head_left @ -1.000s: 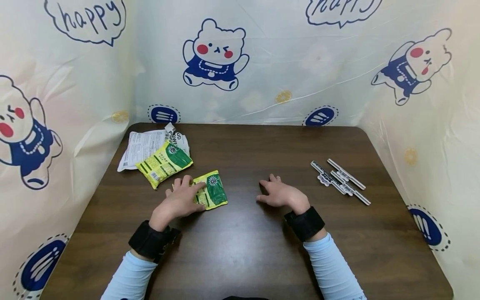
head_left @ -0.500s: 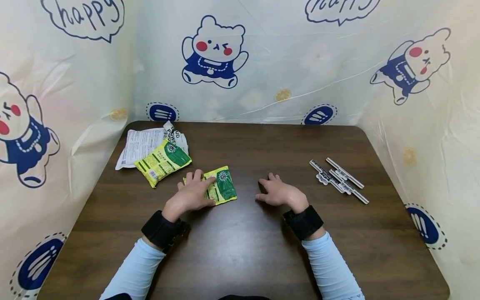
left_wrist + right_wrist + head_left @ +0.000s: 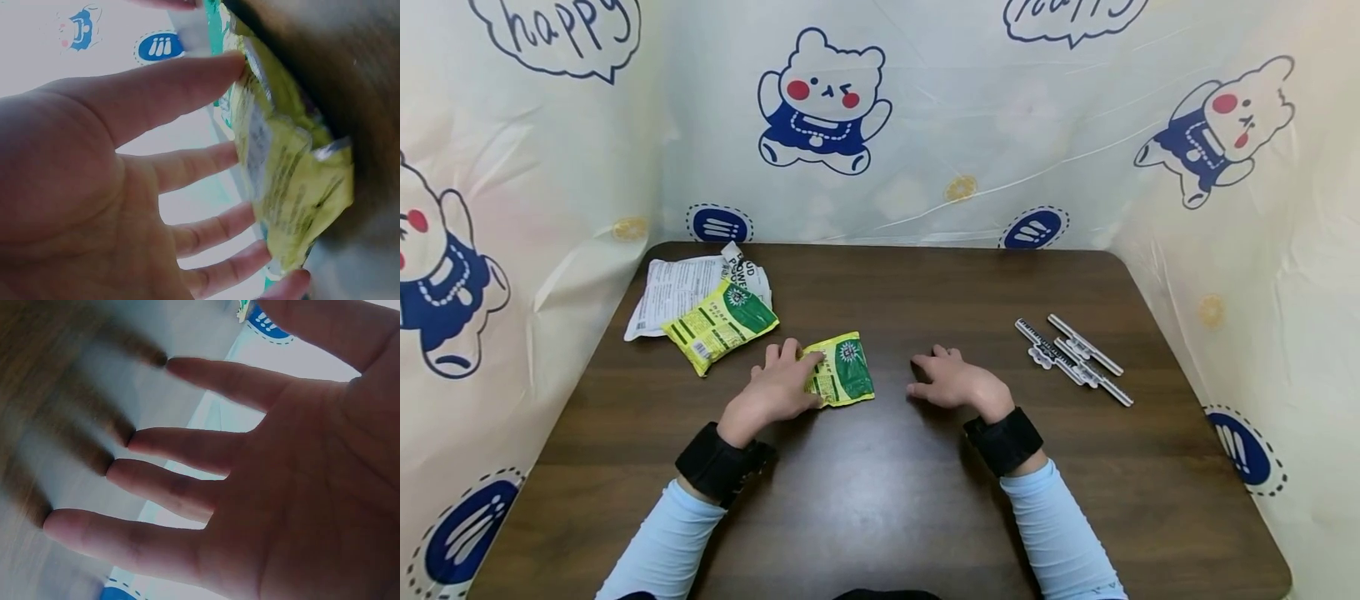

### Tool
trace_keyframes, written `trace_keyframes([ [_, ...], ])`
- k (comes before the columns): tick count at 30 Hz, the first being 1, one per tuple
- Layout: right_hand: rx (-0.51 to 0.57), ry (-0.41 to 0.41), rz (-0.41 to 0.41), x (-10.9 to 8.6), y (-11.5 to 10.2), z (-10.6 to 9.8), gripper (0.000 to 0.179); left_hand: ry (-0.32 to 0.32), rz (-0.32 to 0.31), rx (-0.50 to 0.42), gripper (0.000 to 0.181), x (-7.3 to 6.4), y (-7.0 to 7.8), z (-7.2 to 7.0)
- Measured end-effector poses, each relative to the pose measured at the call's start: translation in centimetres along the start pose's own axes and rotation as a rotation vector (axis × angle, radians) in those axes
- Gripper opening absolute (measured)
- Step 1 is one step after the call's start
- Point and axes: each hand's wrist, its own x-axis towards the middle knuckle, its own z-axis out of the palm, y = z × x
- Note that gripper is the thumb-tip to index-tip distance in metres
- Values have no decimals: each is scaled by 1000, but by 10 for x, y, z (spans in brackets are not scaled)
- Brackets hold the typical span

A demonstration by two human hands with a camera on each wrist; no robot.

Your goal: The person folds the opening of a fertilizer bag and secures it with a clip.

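1. Lying beyond and left of the fingers of the left hand (image 3: pixel 773 389), white printed packaging (image 3: pixel 677 285) occupies the far left of the table (image 3: pixel 880 467). A yellow-green packet (image 3: pixel 718 325) overlaps its near side, close to those fingers.
2. Left hand: fingers spread and extended, not curled around anything. Per the left wrist view, thumb and fingertips touch the second packet (image 3: pixel 854 375); pressure cannot be determined.
3. Second packet: flat on the table at the left fingertips, its left end partly covered by the hand, its green end pointing toward the right hand (image 3: pixel 955 383), with a gap between.
4. Right hand: fingers straight, tips down on the table, grasping nothing.
5. White sticks (image 3: pixel 1067 360): grouped to the right, well apart from the right fingertips; exact count unclear.
6. Assessment: the step appears to be positioning the second packet with the left fingertips. Sliding it further would call for light, even contact; lifting would call for a proper pinch.
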Motion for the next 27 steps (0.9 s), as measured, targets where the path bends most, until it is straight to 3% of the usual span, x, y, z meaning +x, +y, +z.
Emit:
trace_keyframes([
  [8, 117, 149, -188, 6, 2, 1, 42, -1, 4, -15, 72, 5, 4, 1],
  [15, 50, 149, -183, 6, -1, 1, 37, -8, 4, 15, 72, 17, 13, 4],
  [27, 49, 168, -156, 10, 3, 4, 32, 8, 28, 44, 71, 34, 36, 11],
])
